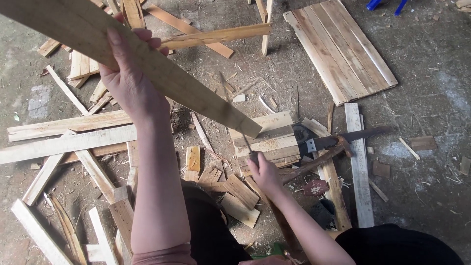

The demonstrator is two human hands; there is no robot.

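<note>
Grey concrete floor (431, 88) down below, dusty and littered with offcuts, splinters and pale slats lying every which way. Up at the top right sits a flat panel of joined boards (341, 49), well apart from the person. Look at the left hand (130, 78): it is raised high, fingers wrapped tight around a long wooden plank (162, 73) that runs on a slant from the top left corner down to its cut end near the middle of the view. That cut end hangs just above a small stack of short boards (267, 140) lying on the floor. Now the right hand (265, 174): low down, near the front edge of that stack, fingers closed around a thin metal nail (248, 146) that pokes upward towards the plank's end; whether the tip touches the wood, I cannot tell. Just beside the right hand, a hammer (324, 157) with a worn wooden handle rests across the stack, and a handsaw (343, 140) with a dark blade lies on the far side of it, pointing right. Long pale boards (68, 140) lie crossed on the left, under the raised forearm. Dark trousers show at the bottom edge.
</note>
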